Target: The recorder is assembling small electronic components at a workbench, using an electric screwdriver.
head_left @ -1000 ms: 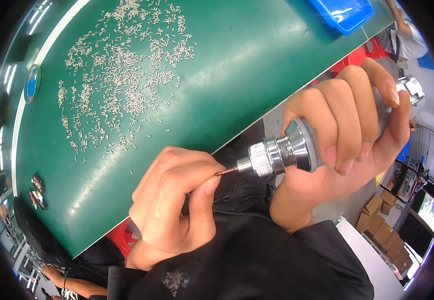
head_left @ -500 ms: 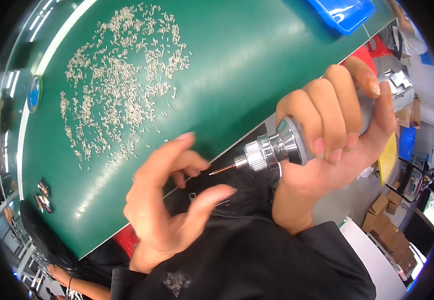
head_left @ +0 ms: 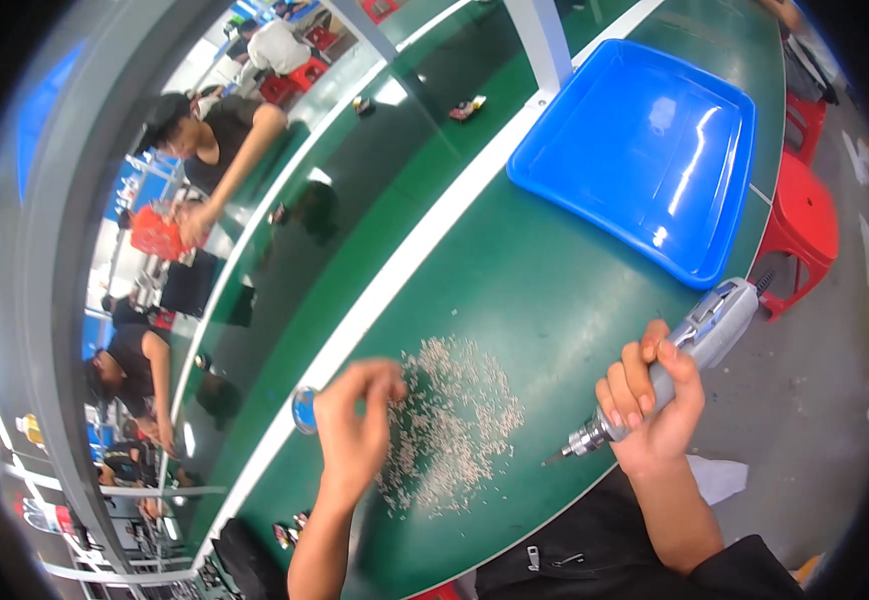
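Note:
My right hand (head_left: 655, 400) is wrapped round a grey electric screwdriver (head_left: 705, 335), whose chrome collar and thin bit point down to the left above the table's near edge. Across the green table (head_left: 555, 370) lies a scattered heap of tiny pale metal pieces (head_left: 460, 440), too small to tell if they are screws or pins. At the heap's upper left edge hovers my left hand (head_left: 355, 420), its thumb and fingers drawn together. The fingertips are slightly blurred, and anything between them is hidden.
A blue plastic tray (head_left: 605, 170) sits at the far right of the table. Beside my left wrist is a small round blue-centred object (head_left: 305, 410). A grey post (head_left: 540, 45) rises behind. Red stools (head_left: 800, 215) stand to the right, and several people work across the left.
The view has swung up and farther out. My left hand has gone from beside the screwdriver's bit to the heap, its fingers closing. The screwdriver stays in my right hand.

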`<state>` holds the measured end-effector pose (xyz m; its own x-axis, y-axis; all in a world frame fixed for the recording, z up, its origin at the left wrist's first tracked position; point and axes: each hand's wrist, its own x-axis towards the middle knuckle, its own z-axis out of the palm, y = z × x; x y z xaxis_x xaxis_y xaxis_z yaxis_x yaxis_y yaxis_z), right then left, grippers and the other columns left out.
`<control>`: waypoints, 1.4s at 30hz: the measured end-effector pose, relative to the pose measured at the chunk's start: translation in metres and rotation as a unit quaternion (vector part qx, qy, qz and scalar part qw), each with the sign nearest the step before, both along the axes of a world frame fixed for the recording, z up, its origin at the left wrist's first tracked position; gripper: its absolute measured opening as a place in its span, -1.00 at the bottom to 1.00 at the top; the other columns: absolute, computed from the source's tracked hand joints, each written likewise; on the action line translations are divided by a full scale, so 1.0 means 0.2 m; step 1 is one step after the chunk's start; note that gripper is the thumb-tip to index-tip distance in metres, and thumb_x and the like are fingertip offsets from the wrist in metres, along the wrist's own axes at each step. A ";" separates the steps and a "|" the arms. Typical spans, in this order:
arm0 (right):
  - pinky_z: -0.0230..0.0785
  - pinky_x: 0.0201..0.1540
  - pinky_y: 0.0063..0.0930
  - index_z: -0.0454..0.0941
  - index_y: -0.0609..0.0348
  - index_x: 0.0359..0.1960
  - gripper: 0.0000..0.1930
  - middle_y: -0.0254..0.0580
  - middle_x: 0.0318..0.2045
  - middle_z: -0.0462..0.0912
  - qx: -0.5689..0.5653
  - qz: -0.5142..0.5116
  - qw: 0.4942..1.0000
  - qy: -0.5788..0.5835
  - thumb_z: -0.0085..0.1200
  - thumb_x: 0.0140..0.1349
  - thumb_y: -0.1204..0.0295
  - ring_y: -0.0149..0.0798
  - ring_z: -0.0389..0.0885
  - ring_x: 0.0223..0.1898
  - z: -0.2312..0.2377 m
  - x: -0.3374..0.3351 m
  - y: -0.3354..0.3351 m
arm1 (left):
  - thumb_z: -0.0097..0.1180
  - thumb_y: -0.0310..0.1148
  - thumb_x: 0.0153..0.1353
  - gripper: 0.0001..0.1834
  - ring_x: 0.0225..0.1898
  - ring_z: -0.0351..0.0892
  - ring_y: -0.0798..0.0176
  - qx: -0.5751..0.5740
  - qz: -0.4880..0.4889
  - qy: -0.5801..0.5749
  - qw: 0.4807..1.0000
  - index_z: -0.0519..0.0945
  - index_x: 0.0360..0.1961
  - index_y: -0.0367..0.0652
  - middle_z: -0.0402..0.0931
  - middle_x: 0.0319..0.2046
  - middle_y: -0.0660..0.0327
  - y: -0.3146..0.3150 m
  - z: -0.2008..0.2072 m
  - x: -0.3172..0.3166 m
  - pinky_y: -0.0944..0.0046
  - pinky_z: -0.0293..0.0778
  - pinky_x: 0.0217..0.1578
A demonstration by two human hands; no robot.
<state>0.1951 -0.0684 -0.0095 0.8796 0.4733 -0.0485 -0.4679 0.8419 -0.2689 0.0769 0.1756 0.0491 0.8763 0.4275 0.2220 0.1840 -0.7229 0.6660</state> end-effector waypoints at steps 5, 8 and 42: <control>0.24 -0.61 -0.43 0.32 0.09 -0.33 -0.82 -0.35 -0.76 0.25 0.006 0.024 0.999 -0.034 -0.14 0.40 0.29 -0.40 0.24 -0.78 -0.01 0.02 -0.03 | -0.07 -0.63 0.27 -0.67 -0.25 0.59 0.33 0.035 -0.016 -0.029 0.999 0.47 0.06 -0.30 0.63 -0.32 0.15 0.28 -0.04 0.71 0.33 0.49 -0.17; 0.25 -0.59 -0.39 0.35 0.10 -0.33 -0.85 -0.34 -0.75 0.26 0.019 0.055 0.998 -0.007 -0.11 0.36 0.32 -0.37 0.25 -0.77 -0.03 0.01 -0.03 | 0.03 -0.52 0.23 -0.65 -0.22 0.68 0.09 0.093 -0.041 0.007 0.995 0.46 0.06 -0.29 0.67 -0.29 0.01 0.32 -0.09 1.08 0.16 0.53 -0.12; 0.23 -0.48 -0.41 0.45 0.15 -0.26 -0.90 -0.29 -0.69 0.31 0.109 0.118 0.987 0.007 -0.08 0.38 0.43 -0.31 0.33 -0.62 -0.06 -0.01 0.00 | 0.00 -0.65 0.16 -0.76 -0.08 0.54 -0.12 0.259 -0.062 -0.084 0.960 0.66 -0.20 -0.32 0.61 -0.18 -0.02 0.49 -0.29 1.32 0.02 0.45 -0.02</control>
<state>0.1921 -0.0685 -0.0208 0.7430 0.6660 0.0664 -0.6607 0.7457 -0.0862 0.3408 0.2731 -0.0093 0.8465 0.1155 0.5197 -0.0044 -0.9746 0.2238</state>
